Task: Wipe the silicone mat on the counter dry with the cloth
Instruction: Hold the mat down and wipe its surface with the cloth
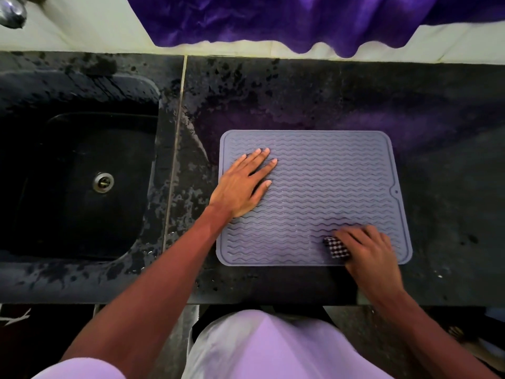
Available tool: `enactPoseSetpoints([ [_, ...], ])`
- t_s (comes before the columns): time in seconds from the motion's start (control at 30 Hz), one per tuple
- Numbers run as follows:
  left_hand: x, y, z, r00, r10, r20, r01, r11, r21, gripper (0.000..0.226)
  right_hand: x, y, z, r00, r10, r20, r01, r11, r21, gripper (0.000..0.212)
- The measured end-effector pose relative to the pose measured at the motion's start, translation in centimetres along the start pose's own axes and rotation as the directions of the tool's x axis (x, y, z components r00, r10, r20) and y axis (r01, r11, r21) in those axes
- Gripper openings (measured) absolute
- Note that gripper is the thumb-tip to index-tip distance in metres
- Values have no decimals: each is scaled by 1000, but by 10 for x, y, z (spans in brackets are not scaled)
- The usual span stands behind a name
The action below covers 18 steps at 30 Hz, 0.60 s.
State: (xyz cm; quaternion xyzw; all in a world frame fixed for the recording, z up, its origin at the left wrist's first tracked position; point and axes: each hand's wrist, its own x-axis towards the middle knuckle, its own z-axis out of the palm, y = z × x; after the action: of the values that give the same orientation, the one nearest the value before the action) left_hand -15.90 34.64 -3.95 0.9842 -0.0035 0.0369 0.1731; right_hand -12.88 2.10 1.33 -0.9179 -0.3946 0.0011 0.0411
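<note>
Right hand (369, 250) at the mat's near-right corner, fingers (352, 236) curled over a bunched checked cloth (336, 247) and holding it down on the ribs. Left hand (243, 184) farther in on the left side, palm flat, fingers (262, 160) straight and slightly spread. Silicone mat (328, 187) lies flat on the dark wet-spotted desk (451, 187), just right of the sink (82, 173); purple fabric (273, 20) hangs along the far edge.
</note>
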Motion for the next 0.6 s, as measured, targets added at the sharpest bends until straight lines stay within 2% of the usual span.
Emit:
enactPoseSetpoints([
  [0.13, 0, -2, 2, 1000, -2, -13, 2, 1000, -9, 54, -16, 44, -13, 988, 149, 35, -148, 988, -49, 41],
  [0.23, 0, 0, 3, 999, -26, -28, 25, 999, -34, 53, -28, 66, -23, 938, 339, 74, -338, 941, -27, 57],
  [0.3, 1, 1, 3, 998, -44, -35, 42, 998, -52, 54, -28, 71, -29, 896, 443, 29, -443, 897, -9, 58],
  [0.37, 1, 2, 2, 998, -50, -28, 48, 997, -62, 55, -21, 57, -34, 877, 479, -43, -476, 877, 59, 61],
  [0.43, 2, 3, -1, 999, -53, -8, 53, 996, -66, 56, -7, 26, -35, 910, 407, -73, -392, 905, 167, 67],
  [0.5, 2, 2, -4, 999, -53, 12, 54, 996, -76, 55, 13, -17, -28, 968, 244, -66, -219, 940, 262, 75],
  [0.53, 2, 1, -5, 999, -48, 19, 49, 996, -74, 55, 24, -42, -24, 987, 151, -58, -128, 948, 291, 74],
  [0.6, 2, 0, -5, 999, -38, 25, 40, 997, -73, 54, 45, -90, -13, 998, -19, -58, 36, 944, 327, 56],
])
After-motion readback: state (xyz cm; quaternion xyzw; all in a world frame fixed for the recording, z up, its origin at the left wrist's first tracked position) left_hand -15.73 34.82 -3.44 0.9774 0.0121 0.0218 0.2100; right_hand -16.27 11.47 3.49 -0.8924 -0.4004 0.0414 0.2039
